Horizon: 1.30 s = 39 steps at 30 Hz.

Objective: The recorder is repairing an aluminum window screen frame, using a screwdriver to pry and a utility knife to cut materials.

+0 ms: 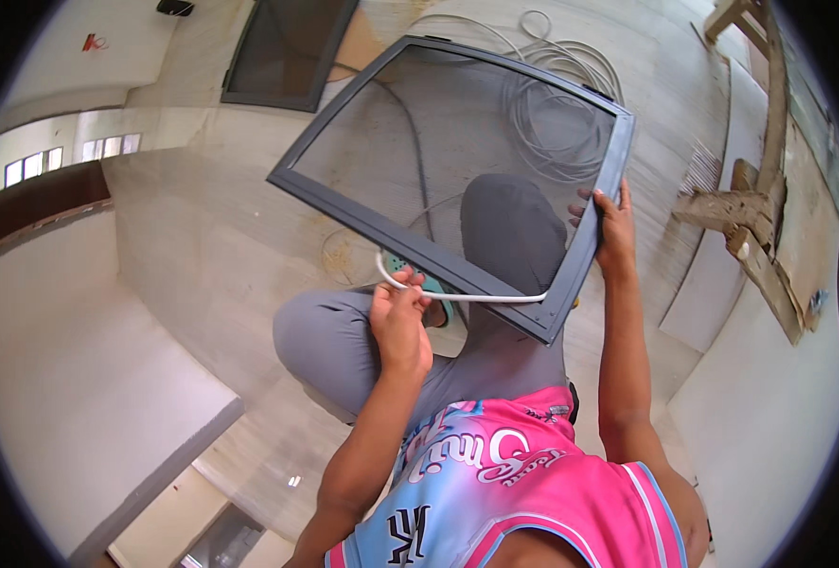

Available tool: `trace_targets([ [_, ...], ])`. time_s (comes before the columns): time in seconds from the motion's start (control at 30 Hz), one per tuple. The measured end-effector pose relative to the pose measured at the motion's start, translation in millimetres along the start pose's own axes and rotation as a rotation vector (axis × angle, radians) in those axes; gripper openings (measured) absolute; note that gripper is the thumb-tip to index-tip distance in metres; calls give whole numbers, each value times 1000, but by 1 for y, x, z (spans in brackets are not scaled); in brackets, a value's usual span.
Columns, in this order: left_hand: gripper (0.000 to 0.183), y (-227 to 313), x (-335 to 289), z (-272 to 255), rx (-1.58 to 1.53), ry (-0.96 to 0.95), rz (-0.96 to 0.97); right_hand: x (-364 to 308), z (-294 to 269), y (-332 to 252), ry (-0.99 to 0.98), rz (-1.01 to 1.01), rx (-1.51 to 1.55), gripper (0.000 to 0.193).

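A dark grey framed mesh screen (381, 233) is tilted over my bent knee, which shows through the mesh. My right hand (615, 232) grips the right side of the frame, with some fingers behind the mesh. In my left hand (400, 322) a thin white flexible strip (490, 298) is pinched near the lower edge of the frame. One end of this strip curls up past my fingers. The rest runs right to the lower right corner of the frame and lies against it there.
Beyond the screen, a loose coil of pale cord (585, 62) lies on the tiled floor. A second dark framed screen (287, 57) lies at the far left. Rough wooden supports (736, 210) stand on the right. A low white ledge (88, 369) runs along the left.
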State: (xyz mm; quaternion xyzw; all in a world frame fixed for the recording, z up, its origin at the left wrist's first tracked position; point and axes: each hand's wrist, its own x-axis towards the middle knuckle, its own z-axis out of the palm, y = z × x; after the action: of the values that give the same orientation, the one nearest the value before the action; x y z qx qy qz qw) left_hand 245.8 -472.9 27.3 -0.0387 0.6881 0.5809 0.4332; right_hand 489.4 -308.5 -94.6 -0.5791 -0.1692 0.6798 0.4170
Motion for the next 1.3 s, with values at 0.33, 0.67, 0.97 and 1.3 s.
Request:
trace_targets([
  [0.33, 20, 332, 140, -200, -289, -79, 516, 28, -29, -4, -16, -57, -68, 47],
  [0.67, 59, 263, 191, -10, 1923, 133, 1100, 27, -29, 12, 54, 33, -167, 63],
  [0.97, 35, 40, 52, 79, 1531, -1362, 1038, -48, -4, -18, 15, -943, -1105, 35],
  [1.3, 8, 13, 63, 116, 1523, -1293, 1038, -105, -8, -19, -237, -862, -1253, 19],
])
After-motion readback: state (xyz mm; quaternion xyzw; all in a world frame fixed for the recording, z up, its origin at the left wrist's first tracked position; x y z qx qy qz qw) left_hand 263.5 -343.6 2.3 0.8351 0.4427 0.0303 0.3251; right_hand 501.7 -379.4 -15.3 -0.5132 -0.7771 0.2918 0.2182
